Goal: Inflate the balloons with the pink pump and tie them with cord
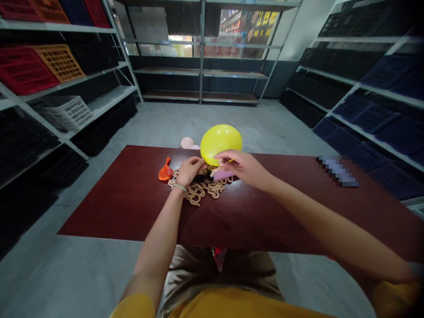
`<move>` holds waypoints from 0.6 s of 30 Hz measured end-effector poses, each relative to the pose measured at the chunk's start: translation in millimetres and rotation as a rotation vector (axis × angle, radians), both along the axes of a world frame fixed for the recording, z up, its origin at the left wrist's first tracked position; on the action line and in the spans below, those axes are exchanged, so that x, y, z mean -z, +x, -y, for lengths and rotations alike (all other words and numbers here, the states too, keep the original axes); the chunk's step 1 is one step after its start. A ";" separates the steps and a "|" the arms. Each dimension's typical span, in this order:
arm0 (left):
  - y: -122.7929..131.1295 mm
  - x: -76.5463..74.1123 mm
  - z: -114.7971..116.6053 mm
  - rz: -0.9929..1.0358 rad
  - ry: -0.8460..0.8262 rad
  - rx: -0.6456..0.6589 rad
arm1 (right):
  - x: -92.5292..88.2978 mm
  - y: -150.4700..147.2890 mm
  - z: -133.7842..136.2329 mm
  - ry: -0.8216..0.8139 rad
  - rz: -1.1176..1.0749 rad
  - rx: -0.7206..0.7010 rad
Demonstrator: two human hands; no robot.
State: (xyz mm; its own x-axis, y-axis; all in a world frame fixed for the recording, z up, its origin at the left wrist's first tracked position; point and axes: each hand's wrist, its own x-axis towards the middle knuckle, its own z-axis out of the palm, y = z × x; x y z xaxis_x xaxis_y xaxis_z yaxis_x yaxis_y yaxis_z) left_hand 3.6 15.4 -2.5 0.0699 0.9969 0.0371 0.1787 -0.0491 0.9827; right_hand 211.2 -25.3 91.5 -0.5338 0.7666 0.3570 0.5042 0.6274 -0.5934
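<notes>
A round yellow balloon [221,144] stands inflated at the far edge of the dark red table [132,212]. My right hand [240,165] reaches its lower end, with the fingers pinched close under the balloon, seemingly at its neck. My left hand [189,171] hovers just to the left, over a heap of tan linked rings [198,191]; what its fingertips hold is hidden. A flat pink piece, perhaps a deflated balloon [222,174], lies under my right hand. A limp orange balloon [165,171] lies left of my left hand. A pale pink balloon [187,142] shows behind the yellow one.
A pixelated flat object [338,171] lies on the table's right side. Metal shelves surround the grey concrete floor, holding red and orange crates [33,66], a white basket [64,112] and dark blue crates [374,117]. The table's near edge crosses my forearms.
</notes>
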 end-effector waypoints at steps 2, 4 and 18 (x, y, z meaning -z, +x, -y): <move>-1.1 2.6 -1.4 -0.015 0.011 -0.003 | -9.3 1.7 -5.1 0.019 0.032 0.009; -2.0 4.5 -2.5 -0.032 0.026 0.010 | -19.0 3.0 -11.5 -0.011 0.036 0.027; 11.1 2.2 13.0 -0.485 0.347 -0.103 | -45.1 -53.9 -93.0 0.202 0.095 0.152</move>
State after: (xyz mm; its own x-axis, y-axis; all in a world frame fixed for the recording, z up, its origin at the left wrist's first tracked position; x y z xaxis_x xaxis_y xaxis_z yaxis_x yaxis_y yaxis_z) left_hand 14.7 2.4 -4.7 0.0642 0.9347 0.3495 0.6236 -0.3110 0.7172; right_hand 157.3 67.7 136.5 -0.4561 0.7590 0.4647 0.6494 0.6408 -0.4093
